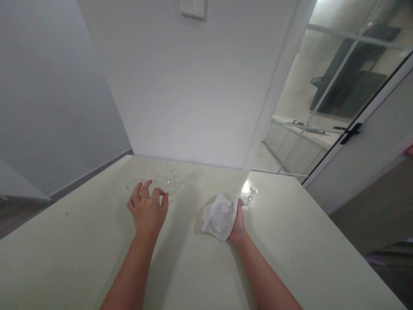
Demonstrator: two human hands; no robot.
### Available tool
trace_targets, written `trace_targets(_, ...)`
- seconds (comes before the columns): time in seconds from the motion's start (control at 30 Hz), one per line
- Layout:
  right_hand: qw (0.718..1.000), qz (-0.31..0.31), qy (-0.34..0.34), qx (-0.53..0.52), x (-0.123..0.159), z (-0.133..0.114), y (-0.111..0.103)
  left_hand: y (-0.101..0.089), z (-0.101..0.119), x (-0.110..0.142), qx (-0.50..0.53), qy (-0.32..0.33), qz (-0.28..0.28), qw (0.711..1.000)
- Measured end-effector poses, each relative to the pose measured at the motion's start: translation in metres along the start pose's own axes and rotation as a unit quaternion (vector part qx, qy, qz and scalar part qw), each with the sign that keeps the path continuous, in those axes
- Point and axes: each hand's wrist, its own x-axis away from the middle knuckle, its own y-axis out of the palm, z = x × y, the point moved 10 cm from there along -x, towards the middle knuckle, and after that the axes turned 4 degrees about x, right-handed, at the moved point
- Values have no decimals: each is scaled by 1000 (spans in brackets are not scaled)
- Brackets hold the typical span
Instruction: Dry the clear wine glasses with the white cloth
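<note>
My left hand [148, 209] is over the far left of the pale table, its fingers apart and lightly curved, with nothing visible between them. Around its fingertips is a group of clear glassware [172, 172]; thin rims and outlines show, but the exact shapes are hard to make out, and the hand hides part of them. My right hand [238, 226] grips a crumpled white cloth [219, 217] by its right side, just over the tabletop. Just beyond the right fingertips is another clear, shiny glass object [250, 196], its shape unclear.
The glossy pale table [193, 275] meets a white wall [193, 94] at its far edge. A light switch [192, 8] is high on that wall. To the right are a glass-paned door [322, 86] and its black handle [351, 133], with a kitchen counter visible through the panes.
</note>
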Motion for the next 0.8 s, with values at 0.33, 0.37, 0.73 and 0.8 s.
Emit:
trace_targets(0.33,997,-38,9,67,12,7,16,-33,82,-9,352,91,-72,929)
trace_targets(0.37,996,-44,9,74,12,10,19,-20,95,-8,390,96,-116,909)
trace_targets(0.73,996,-35,-59,62,13,-4,22,90,154,50,609,54,-310,728)
trace_targets(0.8,996,-38,-60,58,16,-7,24,96,144,53,606,35,-264,750)
